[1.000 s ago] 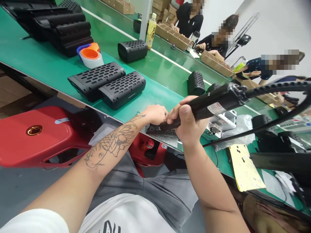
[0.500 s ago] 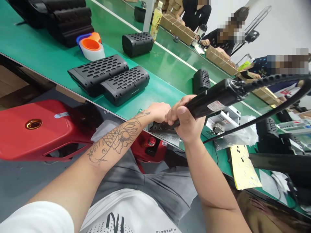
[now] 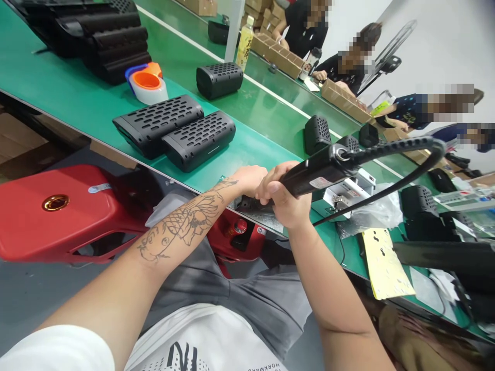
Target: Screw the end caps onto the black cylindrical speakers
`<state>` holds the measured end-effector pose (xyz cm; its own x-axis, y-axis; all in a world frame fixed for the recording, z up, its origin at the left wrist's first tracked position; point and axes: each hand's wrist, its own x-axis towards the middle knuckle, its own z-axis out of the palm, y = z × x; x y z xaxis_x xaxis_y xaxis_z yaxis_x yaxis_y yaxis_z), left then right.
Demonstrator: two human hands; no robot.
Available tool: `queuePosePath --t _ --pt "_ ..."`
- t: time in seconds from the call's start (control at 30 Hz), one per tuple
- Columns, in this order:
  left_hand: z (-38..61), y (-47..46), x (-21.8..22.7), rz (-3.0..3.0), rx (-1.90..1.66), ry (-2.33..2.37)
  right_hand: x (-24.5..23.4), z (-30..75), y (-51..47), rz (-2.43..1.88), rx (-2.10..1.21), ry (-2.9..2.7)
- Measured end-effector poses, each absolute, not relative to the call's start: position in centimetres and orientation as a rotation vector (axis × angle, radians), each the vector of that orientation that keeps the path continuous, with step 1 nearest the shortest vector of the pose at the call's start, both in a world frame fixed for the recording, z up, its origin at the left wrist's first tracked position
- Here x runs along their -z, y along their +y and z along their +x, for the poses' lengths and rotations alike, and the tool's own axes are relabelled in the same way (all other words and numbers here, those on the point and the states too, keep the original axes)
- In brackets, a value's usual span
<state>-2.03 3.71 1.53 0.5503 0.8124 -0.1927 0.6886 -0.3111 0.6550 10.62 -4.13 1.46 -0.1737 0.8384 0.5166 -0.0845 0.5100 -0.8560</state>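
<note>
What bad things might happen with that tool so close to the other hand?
The right hand holds the driver right beside the left hand; a slip might jab a finger.
The part lies at the table edge, so it might drop.
The cord loops over things on the table and might snag one.

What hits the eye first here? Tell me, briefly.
At the centre the right hand grips a black screwdriver over a black part that the left hand steadies at the edge of the green table. Two slotted black shells lie side by side further left; a red stool sits lower left.
</note>
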Motion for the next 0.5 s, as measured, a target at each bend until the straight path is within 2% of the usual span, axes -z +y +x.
queuePosePath --t 0.1,0.2,0.37,0.5 --pt "-2.6 3.5 -1.4 2.123 -0.167 1.209 -1.5 10.2 -4.5 -0.682 -0.921 -1.548" --pt "-4.6 2.6 0.8 2.156 -0.312 1.143 -3.1 12.2 -4.9 -0.682 -0.823 -1.424" --pt "-9.0 -0.3 7.8 2.112 -0.687 0.983 -6.9 24.1 -4.7 -0.942 -0.335 -1.114" --pt "-7.7 0.3 10.1 2.059 -0.812 1.202 -5.9 33.8 -3.3 -1.242 -0.02 -1.009"
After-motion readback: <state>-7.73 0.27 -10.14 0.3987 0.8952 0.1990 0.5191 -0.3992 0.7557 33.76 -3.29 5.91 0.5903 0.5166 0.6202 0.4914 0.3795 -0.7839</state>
